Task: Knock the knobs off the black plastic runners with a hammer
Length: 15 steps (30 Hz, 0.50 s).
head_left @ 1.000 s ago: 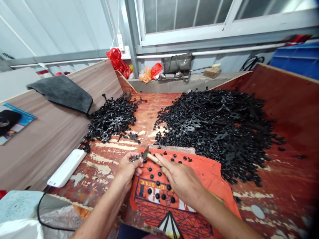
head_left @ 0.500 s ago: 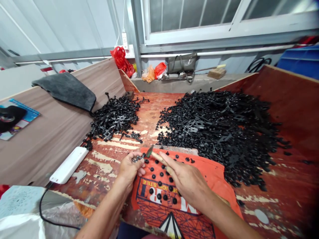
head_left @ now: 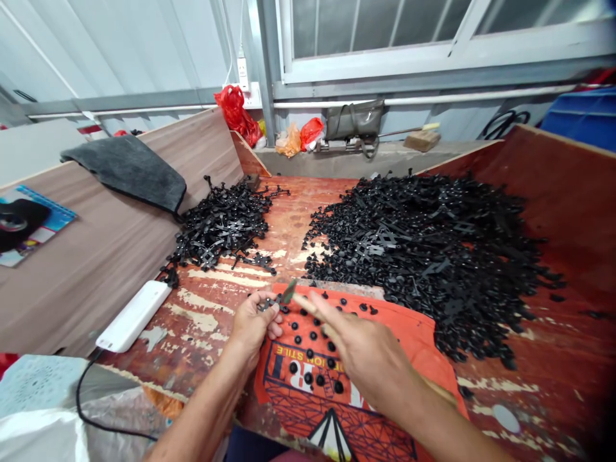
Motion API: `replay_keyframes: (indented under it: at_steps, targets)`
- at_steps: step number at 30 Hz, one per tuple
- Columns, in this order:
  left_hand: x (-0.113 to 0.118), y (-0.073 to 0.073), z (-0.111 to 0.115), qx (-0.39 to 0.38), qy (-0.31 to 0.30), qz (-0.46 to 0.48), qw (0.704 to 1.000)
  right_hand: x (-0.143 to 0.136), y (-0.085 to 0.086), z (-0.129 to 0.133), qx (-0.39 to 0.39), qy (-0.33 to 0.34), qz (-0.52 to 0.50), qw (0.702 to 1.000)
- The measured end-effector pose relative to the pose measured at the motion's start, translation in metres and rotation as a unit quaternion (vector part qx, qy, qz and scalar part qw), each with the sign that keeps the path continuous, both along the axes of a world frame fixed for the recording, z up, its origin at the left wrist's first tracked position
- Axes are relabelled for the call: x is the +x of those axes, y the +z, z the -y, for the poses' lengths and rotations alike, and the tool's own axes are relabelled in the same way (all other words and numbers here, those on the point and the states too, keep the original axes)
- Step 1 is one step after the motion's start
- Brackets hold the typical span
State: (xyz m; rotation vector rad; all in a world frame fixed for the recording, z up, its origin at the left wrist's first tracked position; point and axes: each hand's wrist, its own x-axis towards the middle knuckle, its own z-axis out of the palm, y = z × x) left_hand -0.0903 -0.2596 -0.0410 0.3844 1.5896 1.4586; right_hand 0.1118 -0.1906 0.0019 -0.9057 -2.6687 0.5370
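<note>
My left hand pinches a small black part near the upper left corner of an orange printed cloth. From the right, my right hand is wrapped round the light wooden handle of a knife, whose dark blade points up beside the black part. Whether blade and part touch is too small to tell. Several small round black pieces stand spaced out on the cloth between and below my hands.
A large heap of black parts lies to the right, a smaller heap to the left. A white power strip with a black cable lies at the left edge. Wooden boards flank the table.
The knife and my right hand have shifted very slightly, with a little blur at the fingers. My left hand still pinches the black part in nearly the same place.
</note>
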Motion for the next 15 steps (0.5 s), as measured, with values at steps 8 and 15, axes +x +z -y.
replay_keyframes:
  at_steps: [8, 15]
  targets:
    - [-0.005, -0.001, 0.001, -0.007, -0.015, 0.009, 1.0, -0.005, -0.003, 0.001, -0.004, 0.015, 0.047, 0.999]
    - [-0.012, 0.005, 0.006, -0.03, -0.132, -0.054, 0.989, 0.008, 0.025, 0.003, -0.105, 0.012, -0.026, 0.994]
